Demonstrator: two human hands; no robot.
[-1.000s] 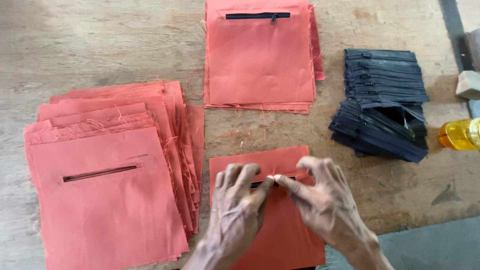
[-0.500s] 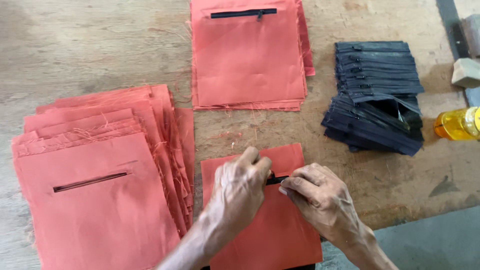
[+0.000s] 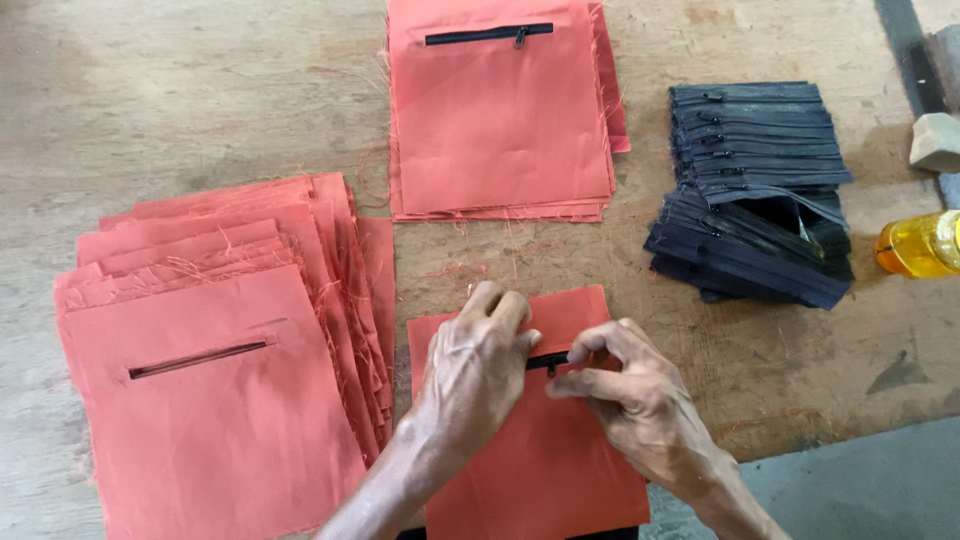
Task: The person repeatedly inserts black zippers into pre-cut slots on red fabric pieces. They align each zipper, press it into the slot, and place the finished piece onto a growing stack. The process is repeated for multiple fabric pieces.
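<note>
An orange fabric panel (image 3: 540,460) lies at the table's near edge with a black zipper (image 3: 548,361) in its slot. My left hand (image 3: 480,370) lies flat on the panel and presses over the left part of the zipper. My right hand (image 3: 630,385) pinches the zipper near its slider with thumb and forefinger. Most of the zipper is hidden under my hands.
A fanned stack of orange panels with open slots (image 3: 215,370) lies at the left. A stack of panels with fitted zippers (image 3: 500,110) sits at the back. A pile of black zippers (image 3: 755,190) lies at right, beside a yellow bottle (image 3: 920,245) and a pale block (image 3: 935,140).
My hands have drawn closer together over the zipper; my left hand now covers its left part and my right hand pinches it. The view shifted slightly.
</note>
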